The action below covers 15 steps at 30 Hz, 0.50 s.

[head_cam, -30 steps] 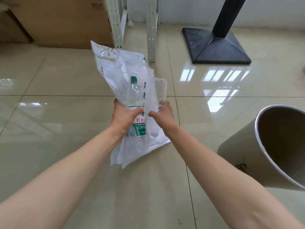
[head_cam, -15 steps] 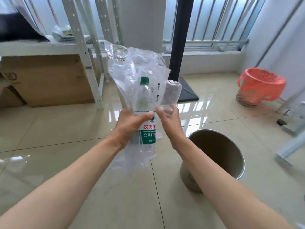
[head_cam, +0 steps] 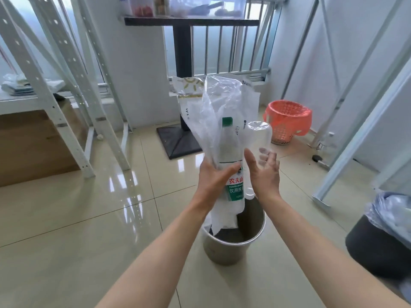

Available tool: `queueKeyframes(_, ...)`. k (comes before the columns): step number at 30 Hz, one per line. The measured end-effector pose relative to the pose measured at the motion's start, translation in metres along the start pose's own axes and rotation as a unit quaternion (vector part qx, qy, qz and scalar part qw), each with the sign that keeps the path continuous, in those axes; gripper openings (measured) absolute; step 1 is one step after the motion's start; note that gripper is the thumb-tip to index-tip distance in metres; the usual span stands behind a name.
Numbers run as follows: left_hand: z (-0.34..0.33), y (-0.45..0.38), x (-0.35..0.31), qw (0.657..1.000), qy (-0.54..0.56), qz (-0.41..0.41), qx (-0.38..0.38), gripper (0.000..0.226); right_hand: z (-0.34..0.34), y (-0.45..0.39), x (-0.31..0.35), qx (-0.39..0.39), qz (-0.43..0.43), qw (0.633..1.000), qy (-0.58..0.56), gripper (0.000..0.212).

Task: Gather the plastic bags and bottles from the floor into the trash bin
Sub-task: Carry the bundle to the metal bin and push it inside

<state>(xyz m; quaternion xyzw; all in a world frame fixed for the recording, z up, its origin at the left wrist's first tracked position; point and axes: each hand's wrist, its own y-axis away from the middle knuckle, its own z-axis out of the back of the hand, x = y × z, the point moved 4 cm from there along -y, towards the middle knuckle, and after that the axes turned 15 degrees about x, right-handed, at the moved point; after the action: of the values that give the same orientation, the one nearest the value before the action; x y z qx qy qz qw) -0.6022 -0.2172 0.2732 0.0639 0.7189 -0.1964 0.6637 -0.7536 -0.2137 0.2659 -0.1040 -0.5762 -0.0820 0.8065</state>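
Note:
My left hand (head_cam: pixel 213 176) grips a bundle of clear plastic bags (head_cam: pixel 213 107) together with an upright water bottle (head_cam: pixel 231 156) that has a green cap and a green label. My right hand (head_cam: pixel 264 174) holds a second, clear bottle (head_cam: pixel 258 138) beside it, base upward, my fingers showing through the plastic. Both hands hang just above the round grey trash bin (head_cam: pixel 222 252) on the floor. The lower ends of the bags dip inside the bin's rim.
An orange mesh basket (head_cam: pixel 287 121) stands at the back right. A dark bin with a plastic liner (head_cam: pixel 382 241) sits at the right edge. The black table base (head_cam: pixel 175 141) lies behind the bundle. White shelf frames (head_cam: pixel 73 121) and a cardboard box (head_cam: pixel 29 143) are at left.
The bundle and bottles have come up off the floor and moved right, over the grey bin. The bin, earlier to the right, now sits directly under my hands.

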Motion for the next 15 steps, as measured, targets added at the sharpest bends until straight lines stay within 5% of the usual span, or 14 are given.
queueKeyframes(9, -0.042, -0.004, 0.106, 0.992, 0.055, 0.081, -0.079, 0.077, -0.001, -0.013, -0.092, 0.048, -0.059, 0.995, -0.058, 0.066)
queueKeyframes(15, -0.02, 0.0, 0.168, 0.981, -0.028, 0.193, -0.006, 0.065, -0.014, -0.013, -0.148, 0.123, -0.164, 0.977, -0.051, 0.057)
